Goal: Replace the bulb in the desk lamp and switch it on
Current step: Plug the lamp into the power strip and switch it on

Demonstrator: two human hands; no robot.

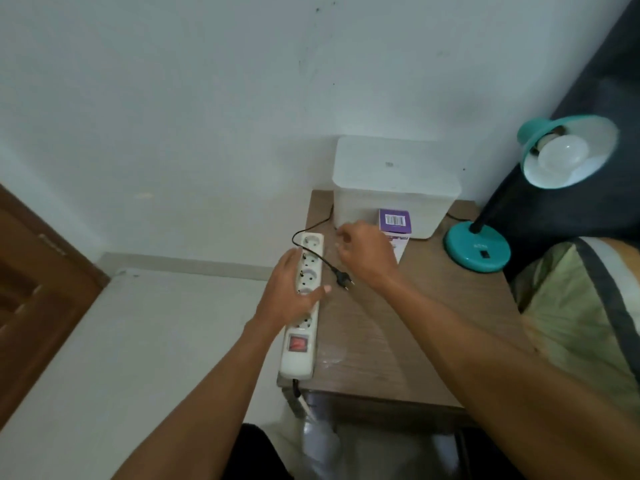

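The teal desk lamp has its base at the table's right side. Its shade is tipped towards me, with a white bulb screwed in. The lamp's black cord ends in a loose plug lying beside the white power strip on the table's left edge. My left hand lies across the strip, fingers on one side and thumb on the other. Just past the plug, my right hand hovers with fingers curled down; what they touch is hidden. A purple bulb box stands behind that hand.
A white plastic container stands at the back of the wooden table against the wall. The strip's red switch is near its front end. A bed with a green pillow is on the right, a brown door on the left.
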